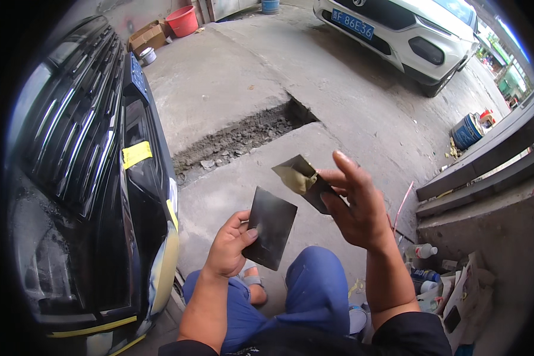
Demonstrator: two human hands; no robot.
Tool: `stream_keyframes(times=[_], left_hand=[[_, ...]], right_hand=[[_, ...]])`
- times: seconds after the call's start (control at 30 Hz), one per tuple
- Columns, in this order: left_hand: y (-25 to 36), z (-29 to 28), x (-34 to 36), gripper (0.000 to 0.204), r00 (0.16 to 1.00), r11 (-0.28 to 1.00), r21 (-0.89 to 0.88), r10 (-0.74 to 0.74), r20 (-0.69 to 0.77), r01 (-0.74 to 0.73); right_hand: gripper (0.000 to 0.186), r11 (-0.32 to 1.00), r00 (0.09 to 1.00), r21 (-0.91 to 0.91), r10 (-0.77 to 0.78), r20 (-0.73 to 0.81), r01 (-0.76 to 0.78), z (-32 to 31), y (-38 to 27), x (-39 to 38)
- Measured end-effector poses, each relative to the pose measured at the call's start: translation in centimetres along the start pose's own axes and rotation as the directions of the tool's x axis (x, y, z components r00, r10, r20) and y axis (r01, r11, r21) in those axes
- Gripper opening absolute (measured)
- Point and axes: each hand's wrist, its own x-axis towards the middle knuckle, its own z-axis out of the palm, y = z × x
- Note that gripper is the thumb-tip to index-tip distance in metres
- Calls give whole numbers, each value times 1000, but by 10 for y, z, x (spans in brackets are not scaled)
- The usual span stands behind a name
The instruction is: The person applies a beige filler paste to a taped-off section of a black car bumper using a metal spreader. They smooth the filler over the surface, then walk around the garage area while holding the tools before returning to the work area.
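My left hand (228, 248) is closed on the edge of a thin, dark rectangular plate (273, 227), with the thumb lying on its face. Just above and to the right, my right hand (363, 207) pinches a dark, flat putty spreader (316, 200) between thumb and fingers, its index finger raised. Beige-yellow putty (296, 180) covers part of the spreader's outer end. A small gap separates the two flat tools. Left of my hands stands the black front of a vehicle (92, 196), with a beige patch (164, 270) on its bumper corner.
Yellow tape (137, 154) marks the black vehicle. A rubble-filled trench (243, 139) cuts the concrete floor ahead. At the back are a red bucket (183, 22), cardboard box (147, 37) and white car (397, 35). Bottles (421, 251) and litter lie right, below a metal rail (486, 157).
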Motion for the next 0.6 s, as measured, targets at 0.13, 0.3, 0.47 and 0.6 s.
stream_keyframes(times=[0.13, 0.3, 0.47, 0.6], left_hand=[[-6, 9, 10, 37, 999, 1000, -6, 1, 44, -1], [-20, 11, 21, 37, 991, 996, 45, -83, 101, 79], [-21, 17, 34, 37, 971, 984, 24, -176, 163, 174], [-9, 37, 30, 37, 953, 964, -40, -254, 168, 264]], right_hand=[[62, 967, 971, -118, -213, 111, 226, 2, -10, -12], [67, 957, 964, -222, -133, 230, 185, -12, 13, -40], [60, 929, 965, -353, -13, 261, 108, -32, 1, -40], [59, 908, 950, -419, 147, 277, -19, -52, -30, -40]])
